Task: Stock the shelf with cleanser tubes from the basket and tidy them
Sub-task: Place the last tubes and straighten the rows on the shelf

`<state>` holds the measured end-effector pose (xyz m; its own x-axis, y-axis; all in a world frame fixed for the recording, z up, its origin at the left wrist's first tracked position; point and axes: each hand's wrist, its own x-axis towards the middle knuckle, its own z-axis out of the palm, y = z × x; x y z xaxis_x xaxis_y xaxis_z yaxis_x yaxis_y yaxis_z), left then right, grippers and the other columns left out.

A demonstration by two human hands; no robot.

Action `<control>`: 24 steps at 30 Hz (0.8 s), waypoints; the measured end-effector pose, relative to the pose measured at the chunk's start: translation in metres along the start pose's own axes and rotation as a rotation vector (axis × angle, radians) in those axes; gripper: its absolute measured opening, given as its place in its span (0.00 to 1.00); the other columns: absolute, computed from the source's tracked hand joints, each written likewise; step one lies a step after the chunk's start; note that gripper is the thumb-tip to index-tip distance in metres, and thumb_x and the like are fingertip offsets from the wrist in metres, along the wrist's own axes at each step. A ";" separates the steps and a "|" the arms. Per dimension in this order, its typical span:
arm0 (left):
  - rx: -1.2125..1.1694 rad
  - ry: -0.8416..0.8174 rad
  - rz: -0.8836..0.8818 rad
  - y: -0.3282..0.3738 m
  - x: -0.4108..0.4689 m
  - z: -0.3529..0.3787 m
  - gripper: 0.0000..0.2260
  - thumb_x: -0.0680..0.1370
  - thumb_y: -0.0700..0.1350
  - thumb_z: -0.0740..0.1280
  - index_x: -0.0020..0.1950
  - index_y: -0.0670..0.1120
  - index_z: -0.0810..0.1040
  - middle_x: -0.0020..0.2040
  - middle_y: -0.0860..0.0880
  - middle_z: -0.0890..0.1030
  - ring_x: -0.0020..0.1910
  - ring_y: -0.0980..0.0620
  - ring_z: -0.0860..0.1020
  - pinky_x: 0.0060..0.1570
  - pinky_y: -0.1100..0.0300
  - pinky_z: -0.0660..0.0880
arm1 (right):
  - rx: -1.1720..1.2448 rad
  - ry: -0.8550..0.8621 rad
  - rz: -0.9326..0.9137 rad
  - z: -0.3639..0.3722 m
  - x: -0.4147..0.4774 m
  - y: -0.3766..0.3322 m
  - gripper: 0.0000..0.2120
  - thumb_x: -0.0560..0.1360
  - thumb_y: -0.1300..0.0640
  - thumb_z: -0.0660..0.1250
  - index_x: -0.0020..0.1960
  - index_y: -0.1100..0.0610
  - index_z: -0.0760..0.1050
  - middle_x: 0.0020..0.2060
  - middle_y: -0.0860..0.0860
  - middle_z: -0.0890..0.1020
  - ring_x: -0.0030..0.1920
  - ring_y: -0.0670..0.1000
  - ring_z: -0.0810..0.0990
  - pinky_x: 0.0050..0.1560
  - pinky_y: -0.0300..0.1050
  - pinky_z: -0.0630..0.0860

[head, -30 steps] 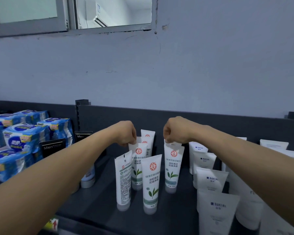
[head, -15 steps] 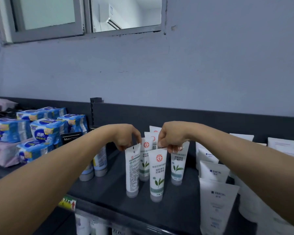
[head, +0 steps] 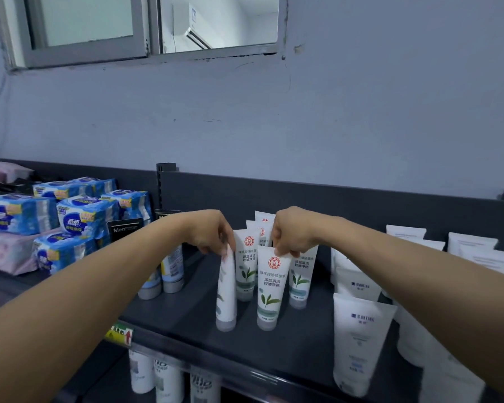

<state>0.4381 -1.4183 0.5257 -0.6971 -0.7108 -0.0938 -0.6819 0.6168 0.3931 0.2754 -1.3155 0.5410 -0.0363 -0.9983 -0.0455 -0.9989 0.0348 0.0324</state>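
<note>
White, leaf-printed plastic cleanser tubes [head: 246, 266], cap-down on dark grey shelf [head: 186, 318]: left hand [head: 208, 232] pinches top of edge-on front-left tube [head: 227, 289]; right hand [head: 294, 234] pinches top of front-right tube [head: 269, 289].

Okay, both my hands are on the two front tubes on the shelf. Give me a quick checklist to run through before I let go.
1. Left hand grip on the left front tube: ok, fingers pinch its top.
2. Right hand grip on the right front tube: ok, pinched at the top.
3. Right front tube label facing forward: ok.
4. Left front tube label facing forward: not ok, turned edge-on.
5. Both tubes standing on their caps on the shelf: ok.
6. Basket with more tubes: cannot tell, not in view.
</note>
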 end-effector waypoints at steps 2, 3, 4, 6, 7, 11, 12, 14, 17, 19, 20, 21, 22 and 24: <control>0.049 0.047 0.018 -0.002 0.001 0.001 0.02 0.73 0.41 0.71 0.42 0.48 0.82 0.37 0.52 0.80 0.40 0.53 0.75 0.44 0.62 0.73 | -0.031 0.005 -0.002 -0.002 -0.003 0.000 0.11 0.74 0.58 0.67 0.51 0.64 0.82 0.45 0.55 0.85 0.39 0.49 0.78 0.42 0.40 0.74; 0.057 0.070 0.025 -0.001 0.002 0.003 0.02 0.73 0.42 0.72 0.41 0.48 0.82 0.37 0.53 0.80 0.40 0.53 0.75 0.44 0.63 0.72 | -0.043 0.003 -0.001 -0.003 -0.005 0.000 0.11 0.74 0.57 0.68 0.51 0.64 0.82 0.48 0.56 0.85 0.41 0.50 0.78 0.43 0.41 0.73; 0.052 0.083 0.028 0.000 0.002 0.004 0.02 0.73 0.43 0.72 0.41 0.48 0.82 0.37 0.53 0.80 0.39 0.54 0.75 0.43 0.64 0.72 | -0.055 -0.001 0.004 -0.004 -0.008 0.001 0.12 0.74 0.56 0.68 0.52 0.64 0.82 0.48 0.56 0.85 0.42 0.50 0.78 0.43 0.41 0.73; -0.004 0.077 0.022 0.004 0.003 0.006 0.01 0.73 0.42 0.71 0.41 0.46 0.82 0.37 0.51 0.80 0.37 0.54 0.75 0.40 0.64 0.75 | -0.049 -0.019 0.015 -0.005 -0.013 0.004 0.13 0.73 0.57 0.69 0.52 0.65 0.81 0.45 0.57 0.84 0.41 0.50 0.76 0.40 0.41 0.72; -0.035 0.070 0.018 0.005 0.003 0.007 0.02 0.73 0.41 0.71 0.41 0.46 0.82 0.37 0.50 0.80 0.37 0.53 0.76 0.40 0.63 0.77 | -0.030 -0.032 0.021 -0.006 -0.016 0.005 0.12 0.72 0.58 0.69 0.50 0.66 0.82 0.41 0.56 0.82 0.40 0.50 0.75 0.38 0.40 0.70; -0.065 0.070 0.006 0.008 -0.003 0.006 0.01 0.73 0.40 0.72 0.43 0.43 0.82 0.37 0.48 0.81 0.34 0.53 0.78 0.37 0.66 0.79 | 0.050 -0.059 0.020 -0.008 -0.028 0.005 0.11 0.70 0.59 0.70 0.45 0.67 0.81 0.35 0.53 0.79 0.37 0.50 0.74 0.39 0.41 0.69; -0.061 0.066 0.006 0.009 -0.005 0.007 0.02 0.73 0.40 0.72 0.43 0.42 0.82 0.38 0.47 0.82 0.34 0.53 0.79 0.36 0.67 0.79 | 0.064 -0.066 0.018 -0.008 -0.030 0.004 0.11 0.69 0.60 0.70 0.44 0.68 0.81 0.34 0.53 0.78 0.36 0.50 0.73 0.39 0.41 0.69; -0.058 0.057 0.010 0.012 -0.009 0.008 0.01 0.73 0.40 0.72 0.43 0.43 0.82 0.40 0.46 0.82 0.36 0.52 0.80 0.37 0.67 0.80 | 0.089 -0.079 0.011 -0.007 -0.032 0.003 0.09 0.69 0.60 0.70 0.42 0.67 0.81 0.33 0.54 0.78 0.35 0.51 0.72 0.38 0.41 0.68; -0.087 0.050 0.012 0.013 -0.016 0.010 0.04 0.73 0.39 0.72 0.39 0.45 0.82 0.36 0.47 0.83 0.34 0.53 0.80 0.38 0.66 0.80 | 0.119 -0.097 -0.012 -0.006 -0.035 0.001 0.04 0.69 0.61 0.70 0.39 0.63 0.80 0.32 0.54 0.77 0.35 0.51 0.72 0.38 0.41 0.69; -0.107 0.050 0.007 0.013 -0.022 0.011 0.06 0.73 0.38 0.72 0.36 0.46 0.82 0.33 0.49 0.82 0.32 0.54 0.80 0.39 0.65 0.80 | 0.143 -0.104 -0.023 -0.006 -0.037 0.000 0.03 0.69 0.61 0.70 0.38 0.61 0.79 0.32 0.55 0.77 0.35 0.52 0.71 0.38 0.41 0.69; -0.118 0.048 0.004 0.012 -0.025 0.012 0.06 0.73 0.38 0.72 0.36 0.46 0.82 0.33 0.50 0.82 0.32 0.54 0.79 0.39 0.64 0.80 | 0.151 -0.105 -0.026 -0.006 -0.038 0.000 0.03 0.69 0.61 0.70 0.38 0.61 0.79 0.32 0.55 0.77 0.35 0.52 0.71 0.39 0.42 0.69; -0.127 0.047 0.002 0.013 -0.028 0.012 0.06 0.73 0.38 0.72 0.37 0.46 0.82 0.33 0.49 0.82 0.33 0.53 0.79 0.39 0.64 0.80 | 0.157 -0.105 -0.028 -0.006 -0.039 0.000 0.03 0.69 0.61 0.70 0.39 0.62 0.79 0.32 0.55 0.77 0.35 0.52 0.71 0.39 0.42 0.69; -0.134 0.046 0.000 0.013 -0.031 0.013 0.06 0.73 0.38 0.72 0.37 0.46 0.82 0.34 0.49 0.82 0.33 0.53 0.79 0.39 0.64 0.81 | 0.164 -0.106 -0.029 -0.006 -0.040 0.001 0.04 0.69 0.61 0.70 0.39 0.62 0.79 0.32 0.55 0.77 0.34 0.52 0.71 0.39 0.42 0.69; -0.140 0.052 -0.002 0.014 -0.035 0.015 0.06 0.73 0.38 0.71 0.37 0.46 0.82 0.35 0.48 0.82 0.34 0.53 0.80 0.39 0.65 0.81 | 0.186 -0.113 -0.030 -0.005 -0.041 0.001 0.04 0.70 0.62 0.69 0.38 0.62 0.78 0.31 0.55 0.76 0.34 0.52 0.71 0.38 0.42 0.69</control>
<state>0.4498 -1.3796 0.5208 -0.6807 -0.7309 -0.0483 -0.6433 0.5649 0.5168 0.2762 -1.2750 0.5481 0.0011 -0.9878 -0.1560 -0.9876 0.0234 -0.1550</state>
